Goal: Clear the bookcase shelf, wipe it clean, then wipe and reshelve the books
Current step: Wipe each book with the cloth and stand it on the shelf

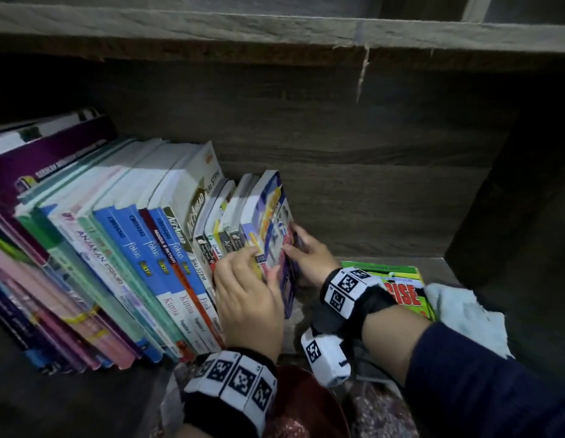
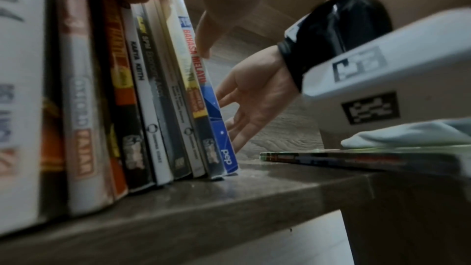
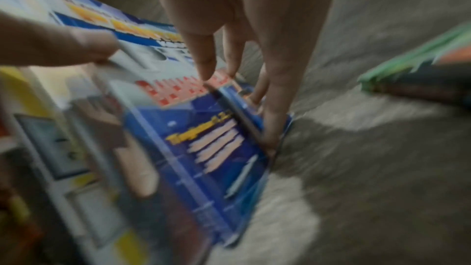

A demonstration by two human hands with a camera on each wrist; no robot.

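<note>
A blue-covered book (image 1: 276, 238) stands at the right-hand end of a long row of books (image 1: 123, 248) on the bookcase shelf (image 2: 254, 184), leaning left against its neighbours — the last in line. The left hand (image 1: 248, 292) lies over the spines of the thin books beside it, thumb on the blue cover and fingers curved across the tops, steadying the row. The right hand (image 1: 309, 257) is spread flat against the book's outer cover, fingers straight, pressing it toward the others. To the right, well apart from the row, a green-covered book (image 1: 398, 286) lies flat on the shelf with a pale cloth (image 1: 464, 311) partly on it, at its right. Reshelving looks far along: most of the shelf is filled, while the flat book appears not yet wiped or stood up, and a bare stretch of board remains between it and the row. Whether further volumes wait outside the shelf cannot be told — the frames show only this compartment.
</note>
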